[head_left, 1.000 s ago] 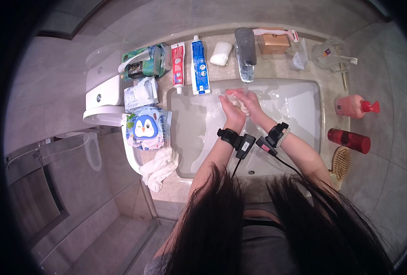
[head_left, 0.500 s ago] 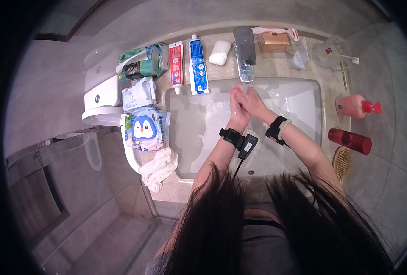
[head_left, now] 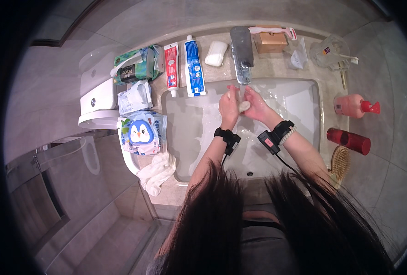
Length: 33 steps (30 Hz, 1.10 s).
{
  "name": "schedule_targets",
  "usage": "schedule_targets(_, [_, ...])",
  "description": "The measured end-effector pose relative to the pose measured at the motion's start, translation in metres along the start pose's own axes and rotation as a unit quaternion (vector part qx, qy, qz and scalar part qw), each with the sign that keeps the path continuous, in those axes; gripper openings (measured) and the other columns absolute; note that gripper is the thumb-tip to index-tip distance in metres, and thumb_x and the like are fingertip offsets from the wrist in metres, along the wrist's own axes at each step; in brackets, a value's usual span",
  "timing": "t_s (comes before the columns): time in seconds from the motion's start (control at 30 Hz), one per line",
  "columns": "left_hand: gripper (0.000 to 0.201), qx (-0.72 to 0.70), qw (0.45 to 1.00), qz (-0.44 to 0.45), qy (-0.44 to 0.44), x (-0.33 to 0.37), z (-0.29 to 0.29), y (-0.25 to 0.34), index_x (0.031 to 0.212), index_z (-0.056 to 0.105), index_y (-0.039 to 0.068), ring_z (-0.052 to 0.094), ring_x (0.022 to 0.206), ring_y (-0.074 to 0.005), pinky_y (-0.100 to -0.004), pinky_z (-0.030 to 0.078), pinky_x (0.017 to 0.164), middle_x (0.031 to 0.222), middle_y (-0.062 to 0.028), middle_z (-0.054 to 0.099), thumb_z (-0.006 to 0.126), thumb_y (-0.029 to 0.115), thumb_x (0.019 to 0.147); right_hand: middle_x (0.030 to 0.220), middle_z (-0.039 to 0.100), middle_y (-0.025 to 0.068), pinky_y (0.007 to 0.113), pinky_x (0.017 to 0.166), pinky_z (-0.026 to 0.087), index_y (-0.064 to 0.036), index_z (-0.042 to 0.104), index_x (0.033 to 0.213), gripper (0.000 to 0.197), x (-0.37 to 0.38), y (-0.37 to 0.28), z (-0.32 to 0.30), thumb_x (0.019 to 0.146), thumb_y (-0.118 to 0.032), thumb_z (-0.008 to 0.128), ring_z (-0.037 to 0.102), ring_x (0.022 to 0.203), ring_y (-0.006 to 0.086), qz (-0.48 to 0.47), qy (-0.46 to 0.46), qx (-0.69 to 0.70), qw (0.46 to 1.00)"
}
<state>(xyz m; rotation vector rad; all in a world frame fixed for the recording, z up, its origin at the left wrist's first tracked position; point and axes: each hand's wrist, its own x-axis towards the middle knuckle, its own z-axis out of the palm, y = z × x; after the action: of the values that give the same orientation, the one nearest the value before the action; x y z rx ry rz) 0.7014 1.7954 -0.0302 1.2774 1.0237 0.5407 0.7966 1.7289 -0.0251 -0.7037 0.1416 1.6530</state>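
Note:
My left hand and my right hand hang over the white sink, just on my side of the faucet. The palms are apart and face each other, with both sets of fingers stretched toward the spout and slightly curled. Skin on both hands looks wet. Between the palms shows a small pale rounded thing; whether it touches a hand or belongs to the sink, I cannot tell. A black strap with a small box sits on each wrist.
Behind the sink lie a white soap bar, a blue tube and a red tube. Wipes and a white cloth are at left. A pink pump bottle, red bottle and brush line the right.
My hands were clasped together under the spout; now they have come apart, the left moving left and both slightly toward me. The pale rounded thing has come into sight between them.

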Motion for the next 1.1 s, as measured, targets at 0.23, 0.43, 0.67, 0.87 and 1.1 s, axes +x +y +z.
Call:
schedule_targets(0.23, [0.044,-0.457,0.88,-0.125,0.014,-0.015,0.001,0.007,0.125,0.04,0.009,0.041,0.116,-0.0226,-0.0355,0.033,0.097,0.121,-0.0098,0.046,0.032,0.038,0.092,0.096,0.058,0.0063,0.029,0.076,0.046,-0.0069,0.058,0.094,0.022,0.003,0.026,0.021,0.081,-0.024,0.057,0.058,0.086,0.0199,-0.275,0.055,-0.196,0.94])
schedule_targets(0.43, [0.04,-0.534,0.795,-0.258,-0.123,-0.019,-0.008,-0.002,0.104,0.05,0.009,0.05,0.098,-0.0229,-0.0384,0.042,0.085,0.103,-0.0095,0.053,0.035,0.043,0.089,0.073,0.058,0.0126,0.034,0.067,0.043,-0.0001,0.06,0.069,0.013,-0.008,0.03,0.04,0.076,-0.011,0.061,0.055,0.071,0.0276,-0.47,0.12,-0.604,0.633])
schedule_targets(0.67, [0.037,-0.546,0.778,-0.252,-0.183,0.01,0.004,-0.076,0.098,0.051,0.009,0.053,0.09,-0.0235,-0.0387,0.043,0.08,0.097,-0.0104,0.055,0.035,0.041,0.089,0.065,0.056,0.0177,0.037,0.06,0.042,-0.0026,0.061,0.072,0.024,-0.001,0.019,0.029,0.082,-0.023,0.054,0.051,0.057,0.0336,-0.448,0.121,-0.683,0.564])
schedule_targets(0.87, [0.046,-0.402,0.853,-0.332,-0.007,0.013,0.021,-0.037,0.117,0.046,0.012,0.048,0.106,-0.0248,-0.0384,0.039,0.091,0.113,-0.0089,0.051,0.036,0.044,0.086,0.064,0.059,0.0133,0.033,0.055,0.044,-0.0022,0.063,0.081,0.021,0.015,0.016,0.013,0.083,-0.02,0.051,0.057,0.06,0.0216,-0.36,0.178,-0.546,0.735])
schedule_targets(1.1, [0.048,-0.526,0.797,-0.294,0.049,0.004,0.019,-0.003,0.114,0.048,0.007,0.05,0.107,-0.0267,-0.0398,0.038,0.094,0.114,-0.0099,0.053,0.032,0.042,0.084,0.093,0.061,0.0103,0.029,0.077,0.046,0.0029,0.058,0.096,0.028,0.019,0.022,0.009,0.087,-0.019,0.043,0.059,0.08,0.0175,-0.249,0.151,-0.112,0.95])
